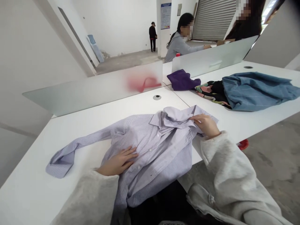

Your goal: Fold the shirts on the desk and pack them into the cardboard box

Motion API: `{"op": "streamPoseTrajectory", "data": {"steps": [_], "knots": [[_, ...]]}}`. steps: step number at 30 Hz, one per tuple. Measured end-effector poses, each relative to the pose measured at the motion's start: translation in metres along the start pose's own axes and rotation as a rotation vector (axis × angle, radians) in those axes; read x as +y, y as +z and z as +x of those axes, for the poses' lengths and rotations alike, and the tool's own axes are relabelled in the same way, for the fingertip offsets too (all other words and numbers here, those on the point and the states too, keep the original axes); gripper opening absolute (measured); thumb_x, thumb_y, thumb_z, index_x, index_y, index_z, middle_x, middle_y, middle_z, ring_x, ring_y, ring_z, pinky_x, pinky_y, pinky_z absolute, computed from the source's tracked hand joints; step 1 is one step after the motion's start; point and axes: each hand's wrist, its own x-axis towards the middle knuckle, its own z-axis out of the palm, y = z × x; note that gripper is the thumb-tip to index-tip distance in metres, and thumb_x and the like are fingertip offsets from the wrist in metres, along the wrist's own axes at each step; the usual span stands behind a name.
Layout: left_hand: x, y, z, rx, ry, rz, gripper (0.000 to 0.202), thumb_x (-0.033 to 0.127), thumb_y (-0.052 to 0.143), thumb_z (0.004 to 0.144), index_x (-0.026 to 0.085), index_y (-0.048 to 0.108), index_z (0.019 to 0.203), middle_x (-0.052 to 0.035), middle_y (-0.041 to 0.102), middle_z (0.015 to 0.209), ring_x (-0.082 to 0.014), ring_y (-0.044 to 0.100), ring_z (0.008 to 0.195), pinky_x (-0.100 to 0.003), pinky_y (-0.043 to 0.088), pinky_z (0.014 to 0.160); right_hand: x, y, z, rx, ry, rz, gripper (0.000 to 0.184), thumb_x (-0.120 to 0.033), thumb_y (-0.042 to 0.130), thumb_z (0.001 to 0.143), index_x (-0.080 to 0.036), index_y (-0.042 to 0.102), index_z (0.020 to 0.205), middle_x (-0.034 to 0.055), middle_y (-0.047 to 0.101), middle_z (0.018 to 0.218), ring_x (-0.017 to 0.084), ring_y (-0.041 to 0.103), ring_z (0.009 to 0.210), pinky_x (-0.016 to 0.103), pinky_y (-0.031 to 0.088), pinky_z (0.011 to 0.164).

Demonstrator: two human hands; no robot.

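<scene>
Hands (118,161) on shirt (159,147), white desk (35,175), concrete room (126,62)

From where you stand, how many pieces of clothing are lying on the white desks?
4. The striped shirt lies on the near desk; the purple cloth, the floral cloth and the blue garment lie together on the next desk. Others may be hidden under the blue one.
</scene>
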Motion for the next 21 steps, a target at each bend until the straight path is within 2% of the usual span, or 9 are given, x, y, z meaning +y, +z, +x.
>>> {"op": "streamPoseTrajectory", "data": {"steps": [2, 4, 7, 9, 10, 12, 14, 18, 21], "knots": [[-0.007, -0.006, 0.0, -0.033, 0.019, -0.061, 0.043, 0.045, 0.039, 0.094, 0.027, 0.055, 0.13, -0.0042, 0.043, 0.147, -0.0236, 0.033, 0.139, -0.04, 0.033, 0.111, 0.014, -0.003, -0.019, 0.012, 0.157, -0.032, 0.029, -0.017, 0.045, 0.086, -0.019, 0.073, 0.096, 0.0096, 0.072, 0.097, 0.025, 0.065, 0.092, 0.039, 0.05, 0.085], [-0.01, -0.015, 0.004, -0.033, 0.024, -0.11, 0.042, 0.045, 0.038, 0.093, 0.025, 0.06, 0.123, -0.0049, 0.051, 0.141, -0.0233, 0.044, 0.132, -0.036, 0.038, 0.106, 0.025, -0.009, -0.04, 0.005, 0.301, -0.094, 0.032, -0.018, 0.042, 0.085, -0.019, 0.073, 0.096, 0.011, 0.072, 0.097, 0.029, 0.066, 0.091, 0.042, 0.052, 0.08], [-0.008, -0.034, 0.02, -0.037, -0.062, -0.068, 0.037, 0.045, 0.039, 0.092, 0.026, 0.068, 0.103, -0.0023, 0.073, 0.101, -0.0192, 0.067, 0.092, -0.028, 0.05, 0.081, 0.033, -0.022, -0.069, -0.012, 0.446, -0.237, 0.036, -0.017, 0.039, 0.083, -0.021, 0.072, 0.095, 0.0128, 0.072, 0.095, 0.035, 0.066, 0.086, 0.049, 0.052, 0.071], [-0.002, -0.047, 0.04, -0.018, -0.128, -0.001, 0.034, 0.042, 0.04, 0.091, 0.025, 0.069, 0.093, 0.0, 0.071, 0.075, -0.0171, 0.065, 0.068, -0.027, 0.049, 0.066, 0.029, -0.031, -0.079, 0.061, 0.461, -0.308, 0.037, -0.015, 0.038, 0.081, -0.021, 0.071, 0.097, 0.0144, 0.071, 0.098, 0.037, 0.065, 0.086, 0.052, 0.051, 0.07], [0.001, -0.052, 0.053, 0.011, -0.145, 0.029, 0.034, 0.04, 0.039, 0.091, 0.024, 0.069, 0.092, -0.0003, 0.07, 0.072, -0.0177, 0.064, 0.067, -0.028, 0.049, 0.066, 0.024, -0.035, -0.08, 0.12, 0.421, -0.304, 0.038, -0.013, 0.038, 0.08, -0.021, 0.07, 0.1, 0.015, 0.071, 0.1, 0.037, 0.065, 0.088, 0.053, 0.051, 0.071], [0.006, -0.058, 0.082, 0.091, -0.149, 0.07, 0.035, 0.035, 0.036, 0.092, 0.021, 0.067, 0.099, -0.0041, 0.071, 0.086, -0.0212, 0.065, 0.081, -0.033, 0.049, 0.076, 0.009, -0.041, -0.073, 0.227, 0.278, -0.213, 0.04, -0.012, 0.038, 0.081, -0.021, 0.067, 0.107, 0.0147, 0.069, 0.103, 0.034, 0.064, 0.091, 0.052, 0.051, 0.078], [0.01, -0.056, 0.113, 0.183, -0.121, 0.111, 0.037, 0.031, 0.034, 0.093, 0.018, 0.063, 0.11, -0.0081, 0.069, 0.107, -0.0237, 0.062, 0.1, -0.038, 0.046, 0.091, -0.009, -0.041, -0.059, 0.232, 0.104, -0.057, 0.039, -0.013, 0.038, 0.085, -0.021, 0.065, 0.111, 0.0128, 0.069, 0.103, 0.029, 0.064, 0.095, 0.048, 0.051, 0.084], [0.01, -0.036, 0.162, 0.416, -0.014, 0.226, 0.042, 0.031, 0.035, 0.095, 0.014, 0.052, 0.129, -0.0122, 0.054, 0.135, -0.0237, 0.046, 0.127, -0.041, 0.033, 0.109, -0.032, -0.02, -0.036, -0.026, -0.119, 0.15, 0.035, -0.029, 0.046, 0.09, -0.019, 0.061, 0.12, 0.0127, 0.066, 0.114, 0.028, 0.061, 0.104, 0.046, 0.049, 0.089], [0.002, -0.021, 0.181, 0.501, -0.079, 0.265, 0.048, 0.033, 0.032, 0.096, 0.012, 0.044, 0.138, -0.0136, 0.043, 0.146, -0.0257, 0.035, 0.137, -0.046, 0.025, 0.114, -0.025, 0.002, -0.035, -0.171, -0.119, 0.218, 0.049, -0.042, 0.055, 0.086, -0.017, 0.055, 0.128, 0.014, 0.064, 0.119, 0.03, 0.06, 0.106, 0.049, 0.048, 0.09]]}}
